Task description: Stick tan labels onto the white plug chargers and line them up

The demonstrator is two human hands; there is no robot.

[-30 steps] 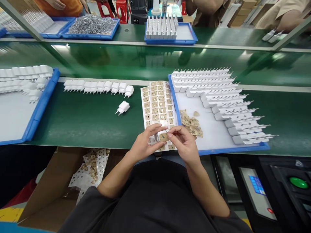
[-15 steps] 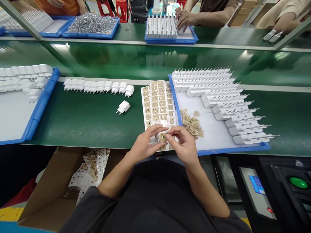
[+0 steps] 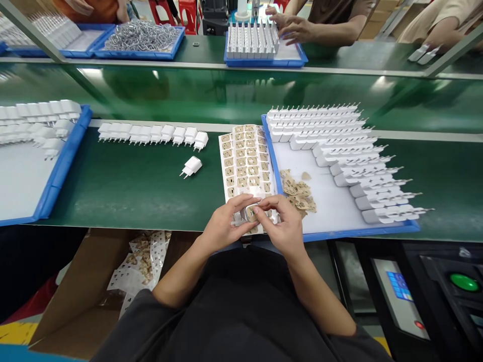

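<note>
A white plug charger (image 3: pixel 248 217) is held upright between the fingers and thumb of my left hand (image 3: pixel 223 222), its end face turned up toward me. On that face lies a tan die-cut sticker (image 3: pixel 250 212). My right hand (image 3: pixel 284 223) grips the charger from the other side, its thumb pressed on the sticker's right part and its forefinger curled at the top edge. Beneath both hands is a white sticker sheet (image 3: pixel 241 160) with rows of tan pieces. A single charger (image 3: pixel 191 166) lies on the green table, left of the sheet.
To the right, a blue-rimmed tray (image 3: pixel 362 232) holds rows of chargers and a pile of tan scraps (image 3: pixel 298 193). A line of chargers (image 3: pixel 151 133) runs along the table's back. Another tray (image 3: pixel 64 166) stands left; a cardboard box (image 3: pixel 75 296) is below. Co-worker's hands (image 3: pixel 294 26) work across.
My right thumb has slid left over the sticker on the charger, and the right hand has closed in slightly. Across the table, the co-worker's hands have lifted off the chargers.
</note>
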